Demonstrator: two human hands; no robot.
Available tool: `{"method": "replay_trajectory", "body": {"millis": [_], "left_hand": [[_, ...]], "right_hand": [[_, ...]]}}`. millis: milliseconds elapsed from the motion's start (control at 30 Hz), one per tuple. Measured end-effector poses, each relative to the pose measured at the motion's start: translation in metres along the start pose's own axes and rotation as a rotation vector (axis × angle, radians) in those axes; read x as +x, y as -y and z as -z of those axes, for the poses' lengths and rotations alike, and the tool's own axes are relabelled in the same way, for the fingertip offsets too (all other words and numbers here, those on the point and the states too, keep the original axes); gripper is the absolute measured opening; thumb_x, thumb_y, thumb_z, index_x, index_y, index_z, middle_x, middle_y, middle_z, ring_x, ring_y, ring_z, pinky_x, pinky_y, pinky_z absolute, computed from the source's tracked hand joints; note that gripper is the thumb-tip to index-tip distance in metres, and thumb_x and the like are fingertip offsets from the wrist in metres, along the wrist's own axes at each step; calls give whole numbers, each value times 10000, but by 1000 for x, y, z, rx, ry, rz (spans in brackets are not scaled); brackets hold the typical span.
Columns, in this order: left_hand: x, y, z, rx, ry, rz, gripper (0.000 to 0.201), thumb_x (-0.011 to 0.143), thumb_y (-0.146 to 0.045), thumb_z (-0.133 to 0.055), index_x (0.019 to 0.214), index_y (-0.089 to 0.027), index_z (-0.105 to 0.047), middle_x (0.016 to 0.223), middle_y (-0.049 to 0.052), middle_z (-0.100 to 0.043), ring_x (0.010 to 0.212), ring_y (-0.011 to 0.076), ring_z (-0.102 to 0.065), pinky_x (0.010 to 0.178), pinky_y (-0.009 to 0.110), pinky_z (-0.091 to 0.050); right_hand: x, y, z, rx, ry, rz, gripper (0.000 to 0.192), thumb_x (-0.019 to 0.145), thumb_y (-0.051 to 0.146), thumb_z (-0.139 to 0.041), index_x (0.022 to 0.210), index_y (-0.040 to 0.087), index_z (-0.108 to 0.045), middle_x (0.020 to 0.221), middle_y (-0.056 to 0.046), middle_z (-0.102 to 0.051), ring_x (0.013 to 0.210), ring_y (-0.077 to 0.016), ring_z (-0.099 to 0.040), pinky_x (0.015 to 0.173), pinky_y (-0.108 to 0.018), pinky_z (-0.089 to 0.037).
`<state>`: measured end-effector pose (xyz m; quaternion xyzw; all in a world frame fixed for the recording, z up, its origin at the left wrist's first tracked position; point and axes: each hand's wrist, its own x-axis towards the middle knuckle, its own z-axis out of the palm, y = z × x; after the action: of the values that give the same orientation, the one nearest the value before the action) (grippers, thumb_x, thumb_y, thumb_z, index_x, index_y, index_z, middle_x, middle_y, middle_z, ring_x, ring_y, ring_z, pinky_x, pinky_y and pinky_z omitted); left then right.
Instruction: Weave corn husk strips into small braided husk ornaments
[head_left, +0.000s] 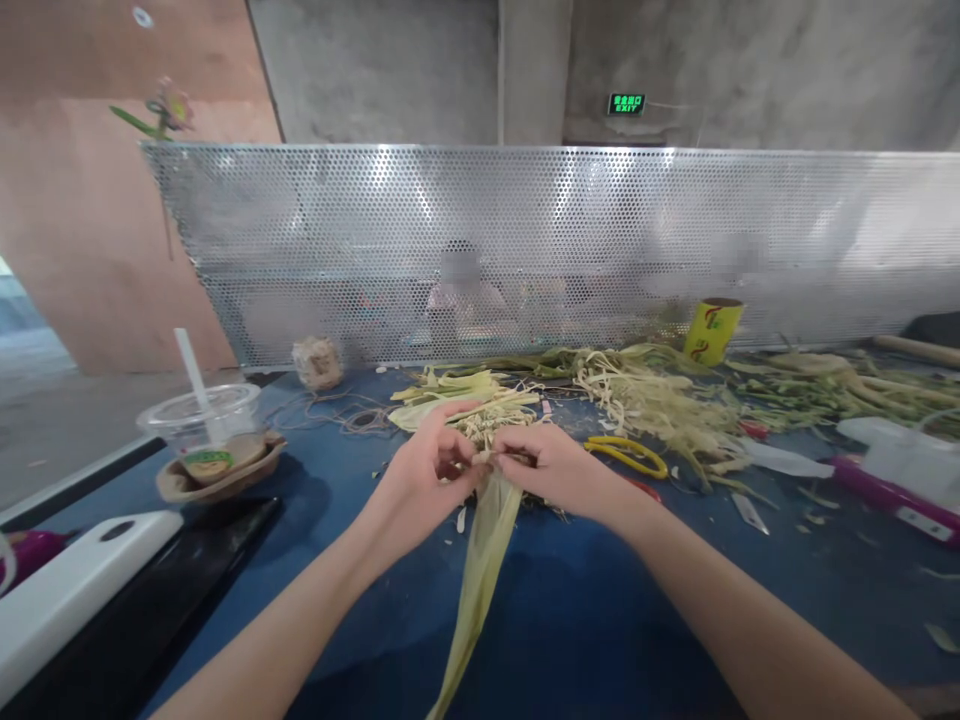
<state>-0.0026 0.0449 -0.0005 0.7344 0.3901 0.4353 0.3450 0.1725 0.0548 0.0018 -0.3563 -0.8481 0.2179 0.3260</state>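
A long, pale green corn husk strip (484, 570) hangs from between my two hands toward the table's front edge. My left hand (433, 462) pinches its upper end with thumb and fingers. Opposite it, my right hand (551, 468) is closed on the same end, the fingertips of both hands almost meeting. Just beyond the fingers is a cluster of knotted or braided husk (499, 420); whether it joins the strip I cannot tell. Flat yellow-green husk pieces (457, 388) lie behind my left hand. Yellow-handled scissors (628, 455) rest beside my right hand.
A plastic cup with a straw (202, 425) sits in a cardboard holder at left, near a white board-like object (82, 590). Shredded husk (660, 400) covers the back right. A yellow tube (712, 332) stands before the perforated metal screen (345, 250), with a person behind it.
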Motion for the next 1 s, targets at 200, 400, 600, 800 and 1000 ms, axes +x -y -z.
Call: {"method": "replay_trajectory", "body": {"millis": [200, 400, 600, 800, 1000], "left_hand": [[-2, -2, -2, -17, 19, 12, 469, 746, -193, -558, 1184, -211, -392, 668, -65, -494, 572, 92, -515, 593, 241, -468], [-1, 4, -2, -35, -11, 84, 534, 683, -183, -624, 1168, -228, -406, 651, -65, -543, 578, 111, -548, 548, 243, -490], [-1, 3, -1, -28, -102, 142, 632, 644, -197, -659, 1202, -225, -365, 607, -82, -571, 440, 111, -544, 477, 256, -487], [-1, 0, -2, -49, -127, 133, 703, 625, -209, -685, 1235, -213, -334, 595, -88, -575, 416, 104, -539, 465, 237, -465], [-5, -4, -6, -44, -233, 93, 838, 645, -225, -686, 1359, -237, -247, 587, -86, -575, 512, 119, -561, 552, 257, -482]], "right_hand": [[-3, 4, -2, -155, 23, 7, 106, 850, 206, -407, 774, 200, -481, 690, 40, -496, 615, -90, -425, 571, -203, -290], [-3, 4, -6, -336, 15, 35, 188, 891, 205, -363, 721, 182, -440, 682, 13, -495, 629, -104, -439, 590, -220, -288], [-3, 5, -6, -397, 17, -23, 187, 897, 244, -361, 740, 181, -440, 683, -1, -513, 617, -113, -445, 575, -229, -282], [-2, 3, -7, -206, -40, 16, 163, 830, 202, -443, 670, 177, -462, 594, 43, -439, 543, -76, -375, 530, -202, -262], [2, 3, -9, 81, -132, -38, 215, 807, 198, -431, 594, 175, -418, 548, 55, -327, 522, -74, -323, 490, -194, -246]]}}
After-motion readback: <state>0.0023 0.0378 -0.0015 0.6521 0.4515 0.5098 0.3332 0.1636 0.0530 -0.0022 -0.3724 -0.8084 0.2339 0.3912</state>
